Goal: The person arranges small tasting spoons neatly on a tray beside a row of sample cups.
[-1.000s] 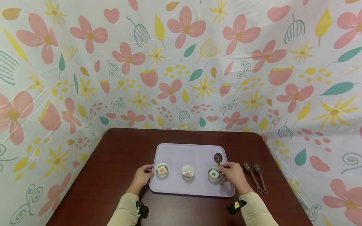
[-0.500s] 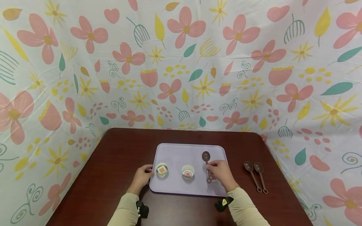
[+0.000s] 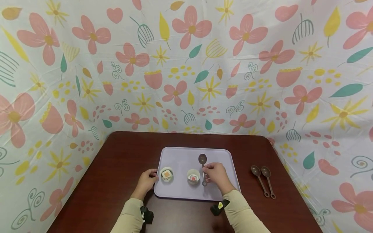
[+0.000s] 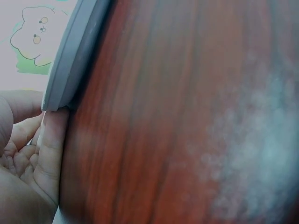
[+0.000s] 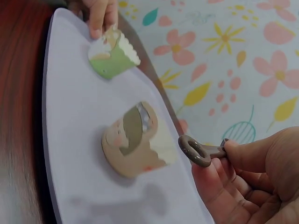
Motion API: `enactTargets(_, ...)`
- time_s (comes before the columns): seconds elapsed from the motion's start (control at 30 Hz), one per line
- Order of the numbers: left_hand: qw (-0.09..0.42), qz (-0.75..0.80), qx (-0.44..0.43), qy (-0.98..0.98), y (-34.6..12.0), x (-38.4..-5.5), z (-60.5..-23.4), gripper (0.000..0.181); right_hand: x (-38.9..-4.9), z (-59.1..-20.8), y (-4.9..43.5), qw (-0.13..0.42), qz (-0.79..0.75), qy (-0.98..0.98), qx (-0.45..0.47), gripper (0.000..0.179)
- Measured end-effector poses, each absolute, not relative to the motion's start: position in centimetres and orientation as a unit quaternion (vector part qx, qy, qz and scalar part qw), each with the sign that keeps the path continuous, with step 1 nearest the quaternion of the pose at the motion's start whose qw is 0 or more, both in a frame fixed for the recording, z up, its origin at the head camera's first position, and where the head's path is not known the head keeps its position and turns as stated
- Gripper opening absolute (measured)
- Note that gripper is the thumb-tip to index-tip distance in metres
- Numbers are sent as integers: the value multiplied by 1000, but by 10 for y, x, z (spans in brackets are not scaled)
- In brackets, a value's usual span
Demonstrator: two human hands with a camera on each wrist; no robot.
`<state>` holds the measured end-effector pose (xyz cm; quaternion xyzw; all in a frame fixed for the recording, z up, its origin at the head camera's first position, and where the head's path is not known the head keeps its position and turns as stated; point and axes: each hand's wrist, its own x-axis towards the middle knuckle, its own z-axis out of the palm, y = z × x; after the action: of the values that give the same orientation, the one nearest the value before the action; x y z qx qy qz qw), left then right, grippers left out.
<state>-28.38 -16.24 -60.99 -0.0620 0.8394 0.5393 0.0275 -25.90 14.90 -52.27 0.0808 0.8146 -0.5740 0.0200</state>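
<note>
My left hand (image 3: pixel 145 183) grips the left edge of a pale lilac tray (image 3: pixel 180 155), thumb on top and fingers beneath the rim in the left wrist view. My right hand (image 3: pixel 218 174) pinches a brown spoon (image 3: pixel 202 158) by its handle, bowl pointing away. In the right wrist view the handle's ring end (image 5: pixel 194 151) shows above the tray, with a shadow below it. Just left of the spoon stands a small paper cup (image 5: pixel 133 144) with a printed figure, holding a white piece marked red. Another paper cup (image 5: pixel 112 60) stands by my left hand, its white piece marked orange.
Two more brown spoons (image 3: pixel 256 171) lie side by side on the dark wooden table (image 3: pixel 131 145), right of the tray. My right hand and forearm hide a third cup on the tray's right side. A flower-patterned cloth (image 3: pixel 186 81) hangs behind the table.
My right hand has carried the spoon left across the tray, from beside the right-hand cup to beside the middle one. My left hand stays on the tray edge.
</note>
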Motion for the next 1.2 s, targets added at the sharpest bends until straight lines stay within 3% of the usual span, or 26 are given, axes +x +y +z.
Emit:
enactTargets(0.57,30,541,-61,838,-165,-284,-610,34,-262,-514,113,44,-621,781,54,16)
enactTargets(1.2,33,546,-53,836,-162,-282,-607,35,-264,-532,76,68,-611,787,42,12)
